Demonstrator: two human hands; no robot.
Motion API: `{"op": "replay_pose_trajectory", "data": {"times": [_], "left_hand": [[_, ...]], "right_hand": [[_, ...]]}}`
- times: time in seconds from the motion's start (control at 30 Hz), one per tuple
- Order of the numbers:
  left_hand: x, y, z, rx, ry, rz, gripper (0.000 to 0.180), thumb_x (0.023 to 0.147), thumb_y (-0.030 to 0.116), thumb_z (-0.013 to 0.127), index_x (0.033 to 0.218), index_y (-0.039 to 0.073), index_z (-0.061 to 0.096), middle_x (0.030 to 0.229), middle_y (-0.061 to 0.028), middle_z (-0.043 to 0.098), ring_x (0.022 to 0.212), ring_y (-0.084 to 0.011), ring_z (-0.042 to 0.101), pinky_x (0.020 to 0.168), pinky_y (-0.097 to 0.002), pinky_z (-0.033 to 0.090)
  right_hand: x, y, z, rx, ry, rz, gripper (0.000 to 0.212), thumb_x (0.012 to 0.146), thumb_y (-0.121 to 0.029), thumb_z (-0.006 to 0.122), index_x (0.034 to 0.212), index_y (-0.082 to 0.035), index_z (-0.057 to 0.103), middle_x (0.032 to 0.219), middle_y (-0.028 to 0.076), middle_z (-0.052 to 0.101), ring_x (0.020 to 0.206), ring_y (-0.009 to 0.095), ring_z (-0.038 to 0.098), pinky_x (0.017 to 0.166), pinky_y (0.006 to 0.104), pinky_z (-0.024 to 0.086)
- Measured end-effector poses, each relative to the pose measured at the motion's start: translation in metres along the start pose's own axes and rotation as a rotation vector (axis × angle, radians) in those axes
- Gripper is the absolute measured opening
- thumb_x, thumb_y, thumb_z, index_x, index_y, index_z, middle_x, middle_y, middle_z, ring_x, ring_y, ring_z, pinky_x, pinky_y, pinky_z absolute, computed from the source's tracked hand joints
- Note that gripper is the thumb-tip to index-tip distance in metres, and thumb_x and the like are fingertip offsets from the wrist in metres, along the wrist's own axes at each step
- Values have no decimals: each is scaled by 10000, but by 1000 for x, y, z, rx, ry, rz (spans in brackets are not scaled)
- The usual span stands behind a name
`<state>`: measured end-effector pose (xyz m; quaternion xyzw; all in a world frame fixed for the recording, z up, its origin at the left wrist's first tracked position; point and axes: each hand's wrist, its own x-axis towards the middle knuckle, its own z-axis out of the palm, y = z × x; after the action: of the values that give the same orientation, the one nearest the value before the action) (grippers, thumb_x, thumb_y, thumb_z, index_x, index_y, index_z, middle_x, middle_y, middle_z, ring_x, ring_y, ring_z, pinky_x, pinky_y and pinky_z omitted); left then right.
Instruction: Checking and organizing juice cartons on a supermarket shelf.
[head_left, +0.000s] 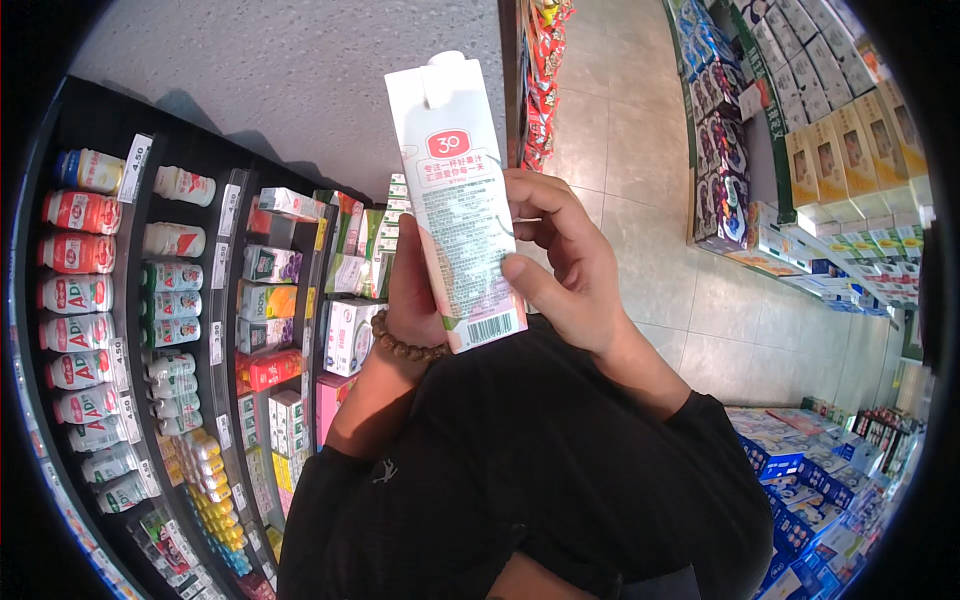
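I hold a tall white juice carton [462, 220] upright in front of me, tilted a little, its white screw cap [447, 60] at the top. The side facing me has a red badge, dense small print and a barcode near the bottom. My left hand [408, 290], with a brown bead bracelet [405, 347] at the wrist, grips it from the left; most of those fingers are hidden behind the carton. On the other side, my right hand [570, 265] bends round the right edge, thumb against the carton and curled fingertips by its upper part.
Shelves on my left carry rows of bottled drinks [78, 297] and small cartons [272, 265]. A grey speckled surface [290, 70] lies ahead. Red packets [545, 80] hang beyond the carton. Across the tiled floor [640, 230] stand stacked boxes [720, 170], with blue boxes [800, 490] at the lower right.
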<state>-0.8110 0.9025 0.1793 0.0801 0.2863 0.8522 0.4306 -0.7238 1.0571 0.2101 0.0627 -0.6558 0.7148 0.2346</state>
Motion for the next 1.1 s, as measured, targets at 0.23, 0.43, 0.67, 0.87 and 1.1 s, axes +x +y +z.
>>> {"op": "replay_pose_trajectory", "data": {"times": [0.23, 0.43, 0.67, 0.87, 1.1], "left_hand": [[-1, -2, -4, 138, -41, -10, 951, 993, 769, 351, 1608, 46, 286, 1555, -282, 431, 1389, -417, 495, 1111, -543, 469], [1, -4, -7, 213, -61, 12, 951, 998, 768, 339, 1611, 43, 284, 1550, -280, 436, 1393, -409, 494, 1122, -532, 462], [-4, -4, -4, 116, -45, 20, 831, 1064, 674, 278, 1606, 45, 300, 1547, -234, 464, 1375, -348, 533, 1109, -496, 482], [-3, -7, -5, 137, -29, 41, 800, 1079, 652, 254, 1603, 51, 309, 1552, -228, 462, 1370, -320, 544, 1099, -474, 492], [-4, -6, -9, 102, -57, 6, 811, 1077, 657, 258, 1610, 47, 295, 1568, -221, 448, 1397, -327, 518, 1134, -491, 460]], "right_hand": [[4, 4, 3, 74, 62, 51, 431, 940, 6, 669, 1354, 6, 547, 1293, 95, 545, 1129, 162, 614, 984, 338, 520], [4, 7, 3, 107, 77, 81, 404, 949, 3, 664, 1331, 29, 536, 1228, 77, 544, 1094, 148, 622, 973, 330, 516], [3, 9, 3, 119, 86, 110, 403, 949, -2, 664, 1330, 25, 535, 1222, 71, 543, 1087, 138, 618, 966, 325, 513], [1, 13, 3, 153, 99, 123, 399, 949, 3, 658, 1328, 24, 535, 1223, 68, 545, 1082, 136, 618, 961, 324, 514], [0, 14, 5, 175, 106, 135, 393, 954, 0, 653, 1328, 21, 536, 1213, 62, 559, 1080, 136, 622, 960, 324, 515]]}}
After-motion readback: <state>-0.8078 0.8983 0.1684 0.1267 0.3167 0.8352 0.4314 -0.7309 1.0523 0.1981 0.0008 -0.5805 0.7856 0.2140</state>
